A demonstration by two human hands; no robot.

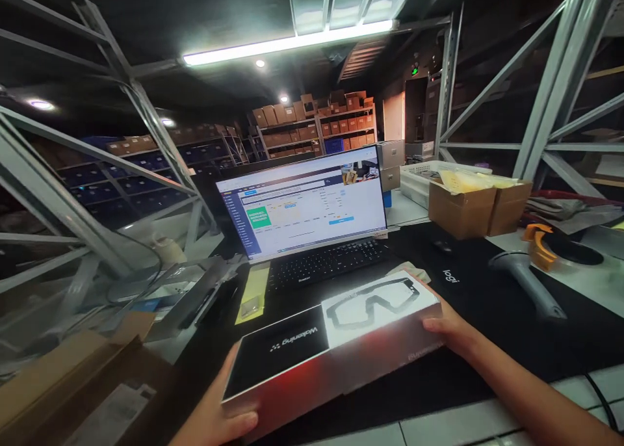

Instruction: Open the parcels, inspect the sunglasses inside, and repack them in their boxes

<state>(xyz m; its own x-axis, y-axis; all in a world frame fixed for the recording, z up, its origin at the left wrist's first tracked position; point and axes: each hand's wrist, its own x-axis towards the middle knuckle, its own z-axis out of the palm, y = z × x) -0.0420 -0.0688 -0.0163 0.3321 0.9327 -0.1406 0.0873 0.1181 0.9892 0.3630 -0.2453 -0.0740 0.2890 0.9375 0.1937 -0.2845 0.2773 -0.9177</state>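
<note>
Between my two hands is a long black-and-white product box with a picture of goggles on its top and upside-down lettering. My left hand grips its left end, thumb on the near side and the other fingers mostly behind the box. At the right end, my right hand is closed on the box with its thumb on the near side. The box is tilted, its right end farther away, over a black desk mat. Behind it lies a black keyboard.
A lit monitor stands behind the keyboard. To the right are a barcode scanner, an orange tape dispenser, a mouse and cardboard boxes. An open carton sits at lower left. Yellow paper lies left of the keyboard.
</note>
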